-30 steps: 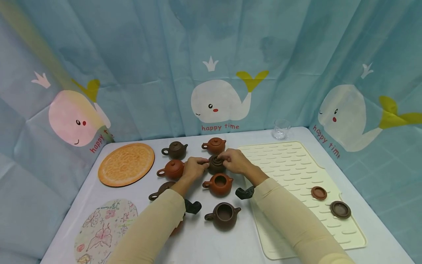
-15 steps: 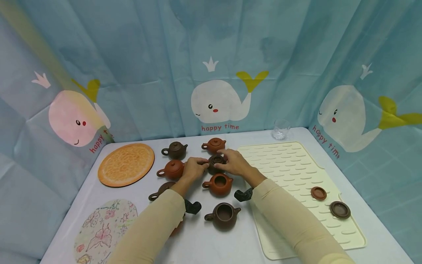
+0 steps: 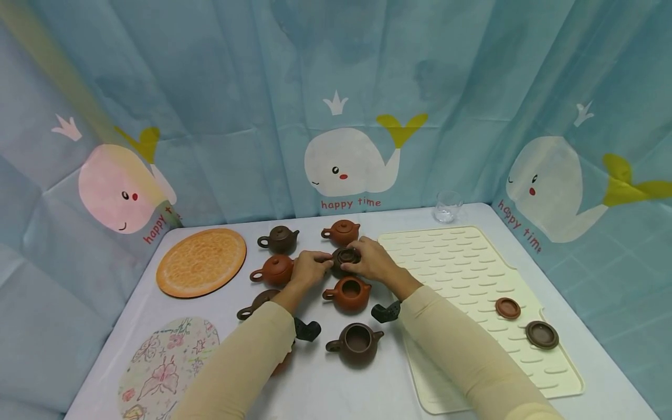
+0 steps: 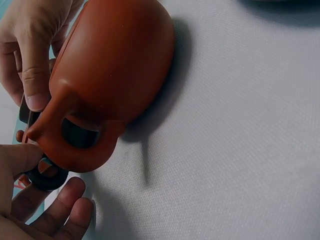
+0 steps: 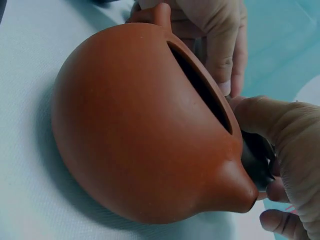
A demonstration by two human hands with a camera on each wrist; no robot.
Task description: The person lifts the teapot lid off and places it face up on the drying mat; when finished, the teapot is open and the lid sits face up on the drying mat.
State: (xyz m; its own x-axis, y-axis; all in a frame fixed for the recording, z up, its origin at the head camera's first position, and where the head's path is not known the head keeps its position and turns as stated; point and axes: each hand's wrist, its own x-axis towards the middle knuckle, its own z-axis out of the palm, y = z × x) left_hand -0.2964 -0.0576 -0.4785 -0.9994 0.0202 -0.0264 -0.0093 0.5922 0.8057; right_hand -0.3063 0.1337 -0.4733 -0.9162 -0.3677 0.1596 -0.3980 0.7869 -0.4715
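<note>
In the head view my left hand [image 3: 310, 269] pinches the handle of a dark brown teapot [image 3: 339, 270] in the right row. My right hand [image 3: 374, 259] grips a dark lid [image 3: 349, 255] at its edge, thumb nearest me, over that teapot's mouth. A lidless red teapot [image 3: 349, 304] stands just in front of it. That red pot fills both wrist views and hides most of the dark one. In the left wrist view the left thumb and fingers are round the dark handle [image 4: 48, 181].
A dark lidless teapot [image 3: 358, 352] is nearer me. Several teapots form the left row, including a red one [image 3: 276, 270]. Two lids, one reddish [image 3: 507, 308] and one dark [image 3: 542, 335], lie on the cream mat [image 3: 446, 262]. A glass cup [image 3: 446, 207] stands at the back.
My right fingers have spread from the lid's top to its edge, and the lid has shifted slightly to the right. My left hand has stayed at the handle.
</note>
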